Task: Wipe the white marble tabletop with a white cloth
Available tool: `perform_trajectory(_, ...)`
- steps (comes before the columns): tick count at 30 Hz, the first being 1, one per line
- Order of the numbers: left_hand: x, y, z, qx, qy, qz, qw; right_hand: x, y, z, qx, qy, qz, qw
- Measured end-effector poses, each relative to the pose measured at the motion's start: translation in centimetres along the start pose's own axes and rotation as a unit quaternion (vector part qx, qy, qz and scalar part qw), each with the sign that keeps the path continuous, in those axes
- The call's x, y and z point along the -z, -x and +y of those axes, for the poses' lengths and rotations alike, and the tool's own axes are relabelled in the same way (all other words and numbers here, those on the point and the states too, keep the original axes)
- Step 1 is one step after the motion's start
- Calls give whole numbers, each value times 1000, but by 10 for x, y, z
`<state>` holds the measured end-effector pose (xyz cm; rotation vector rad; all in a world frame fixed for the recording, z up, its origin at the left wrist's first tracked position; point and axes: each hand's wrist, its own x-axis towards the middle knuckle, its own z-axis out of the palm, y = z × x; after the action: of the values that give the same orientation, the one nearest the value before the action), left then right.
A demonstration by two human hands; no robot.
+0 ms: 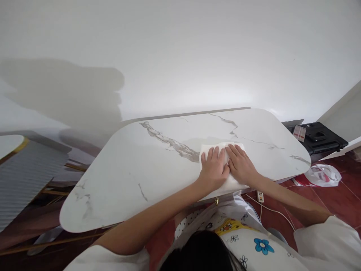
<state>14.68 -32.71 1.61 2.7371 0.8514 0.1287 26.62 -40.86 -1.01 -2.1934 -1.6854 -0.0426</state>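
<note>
A white cloth or paper sheet [232, 183] lies on the white marble-patterned tabletop [121, 169], near its front edge and right of the middle. Pressed flat on its left part is my left hand [213, 168], open, with fingers stretched toward the wall. My right hand [240, 162] rests beside it on the right part, palm down and open, its fingers straight and angled to the left. The two hands nearly meet at the thumbs. They cover much of the sheet, so whether it is folded I cannot tell.
A white wall [180, 56] runs behind the table. On the right are a black case [327, 139] with small items on top, a plastic bag [323, 175] and a power strip [260, 196] on the red floor. At left stands a ribbed grey cabinet [26, 180] with gold trim.
</note>
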Motion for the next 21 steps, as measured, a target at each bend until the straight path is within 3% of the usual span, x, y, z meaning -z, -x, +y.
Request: perform_trajectory(21,7,-137,-45,-1,-4,88,996,-17,-149,60,29,-7,-14,999)
